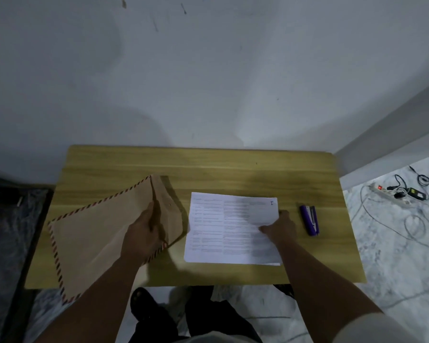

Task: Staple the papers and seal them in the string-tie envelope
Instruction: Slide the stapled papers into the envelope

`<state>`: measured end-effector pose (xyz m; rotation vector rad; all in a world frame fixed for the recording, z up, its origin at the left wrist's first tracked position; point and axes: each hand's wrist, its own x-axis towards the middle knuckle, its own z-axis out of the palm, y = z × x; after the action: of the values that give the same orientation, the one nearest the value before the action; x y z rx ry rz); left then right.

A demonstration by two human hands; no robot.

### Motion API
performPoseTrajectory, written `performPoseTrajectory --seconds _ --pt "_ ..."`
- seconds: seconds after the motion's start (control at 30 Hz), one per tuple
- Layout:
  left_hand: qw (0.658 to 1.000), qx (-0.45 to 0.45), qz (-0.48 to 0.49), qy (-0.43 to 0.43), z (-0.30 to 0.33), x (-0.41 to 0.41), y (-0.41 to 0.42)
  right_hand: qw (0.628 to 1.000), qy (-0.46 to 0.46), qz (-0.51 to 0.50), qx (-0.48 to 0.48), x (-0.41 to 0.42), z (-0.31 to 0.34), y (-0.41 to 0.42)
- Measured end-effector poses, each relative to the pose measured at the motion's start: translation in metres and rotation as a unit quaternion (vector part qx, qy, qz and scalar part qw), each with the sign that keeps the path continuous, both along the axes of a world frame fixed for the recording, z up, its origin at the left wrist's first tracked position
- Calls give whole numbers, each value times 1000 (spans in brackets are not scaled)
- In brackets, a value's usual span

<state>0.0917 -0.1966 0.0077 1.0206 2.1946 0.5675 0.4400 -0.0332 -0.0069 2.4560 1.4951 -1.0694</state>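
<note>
A brown envelope with a red and dark striped border lies tilted on the left of the wooden table, its lower corner past the front edge. My left hand grips it at the mouth, where the flap stands raised. White printed papers lie in the table's middle. My right hand pinches their right edge, thumb on top. A purple stapler rests on the table just right of that hand.
A pale wall rises right behind the table. A white power strip with tangled cables lies on the marble floor to the right. A dark surface borders the table's left side. My legs and a dark sandal show below the front edge.
</note>
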Motion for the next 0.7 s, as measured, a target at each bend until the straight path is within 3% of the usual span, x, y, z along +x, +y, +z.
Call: performPoseTrajectory --seconds 0.27,0.53,0.7 --pt "1000 4 -11 -7 -1 -4 -1 999 34 -15 -4 -6 4 -5" --pt "1000 -1 -24 15 -2 -3 -3 994 45 95 42 -48 -6 14" --pt "999 11 -28 15 -3 -2 -4 998 27 42 35 -68 -18 10"
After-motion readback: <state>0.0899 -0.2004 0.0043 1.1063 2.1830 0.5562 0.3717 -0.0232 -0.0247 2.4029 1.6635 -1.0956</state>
